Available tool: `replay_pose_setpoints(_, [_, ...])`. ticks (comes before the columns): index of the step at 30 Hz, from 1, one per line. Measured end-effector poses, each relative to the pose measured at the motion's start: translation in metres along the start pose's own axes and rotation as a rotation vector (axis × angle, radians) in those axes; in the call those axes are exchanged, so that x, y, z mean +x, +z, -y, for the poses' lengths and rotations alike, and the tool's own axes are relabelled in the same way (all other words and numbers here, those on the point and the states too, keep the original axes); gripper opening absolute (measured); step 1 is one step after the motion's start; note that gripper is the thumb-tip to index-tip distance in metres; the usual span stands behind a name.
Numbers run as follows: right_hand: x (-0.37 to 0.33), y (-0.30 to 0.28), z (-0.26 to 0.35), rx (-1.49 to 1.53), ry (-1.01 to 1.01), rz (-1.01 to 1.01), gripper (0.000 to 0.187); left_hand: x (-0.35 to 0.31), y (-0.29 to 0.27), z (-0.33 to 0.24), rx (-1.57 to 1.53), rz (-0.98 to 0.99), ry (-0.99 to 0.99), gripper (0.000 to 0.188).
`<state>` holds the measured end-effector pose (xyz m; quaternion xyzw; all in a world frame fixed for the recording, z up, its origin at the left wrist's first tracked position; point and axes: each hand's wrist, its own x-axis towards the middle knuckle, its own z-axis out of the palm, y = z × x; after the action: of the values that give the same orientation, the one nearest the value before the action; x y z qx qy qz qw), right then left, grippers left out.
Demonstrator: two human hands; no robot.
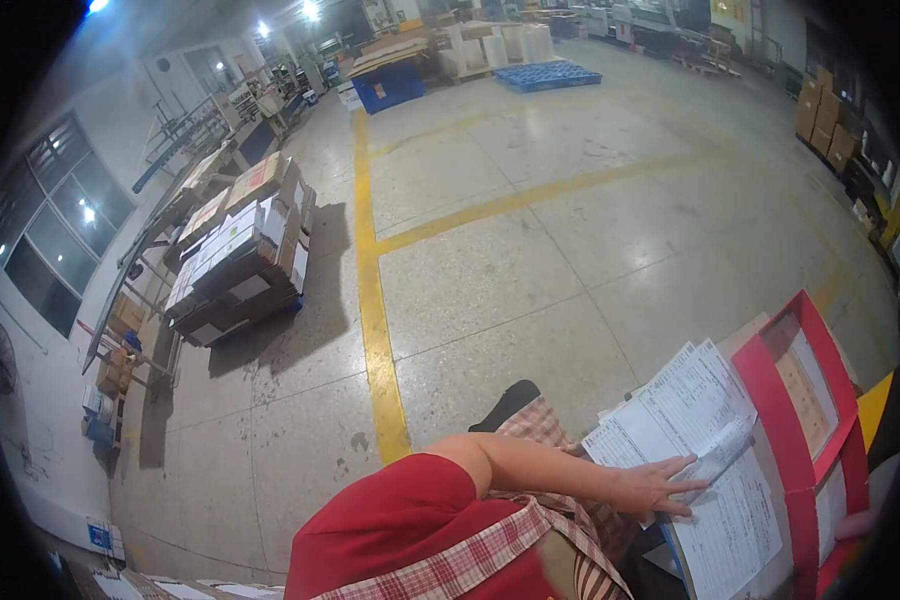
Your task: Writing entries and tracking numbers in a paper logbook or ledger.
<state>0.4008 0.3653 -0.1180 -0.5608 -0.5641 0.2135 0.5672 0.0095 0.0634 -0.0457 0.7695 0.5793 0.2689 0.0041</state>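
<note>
My left hand (660, 487) reaches across from a red-sleeved arm and lies on a stack of printed paper forms (675, 410), its fingers stretched out and spread. Under and beside the fingertips is a shiny strip (722, 450), which looks like clear plastic. Beyond the papers stands a red cardboard frame or box piece (802, 490) with a window-like opening, tilted against the stack. Part of what looks like my right hand (856, 524) shows dimly at the right rim, beside the red cardboard; its fingers are hidden.
A pallet piled with flat cardboard and papers (235, 265) stands at left. Yellow lines (370, 300) cross the floor. Farther off are a blue bin (390, 88), a blue pallet (548, 77) and brown cartons (820, 120). A checked apron (470, 560) covers my lap.
</note>
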Motion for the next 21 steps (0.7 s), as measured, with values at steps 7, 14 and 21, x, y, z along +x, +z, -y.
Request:
replay_pose_setpoints(7, [-0.022, -0.012, -0.005, 0.231, 0.124, -0.013, 0.039, 0.02, 0.032, 0.013, 0.187, 0.162, -0.019, 0.06])
replay_pose_setpoints(14, [0.005, 0.028, -0.054, 0.504, 0.238, 0.078, 0.042, 0.015, 0.024, 0.012, 0.187, 0.237, -0.137, 0.055])
replay_pose_setpoints(21, [0.004, 0.041, -0.072, 0.381, 0.148, 0.112, 0.045, 0.025, -0.006, 0.007, 0.156, 0.263, -0.145, 0.044])
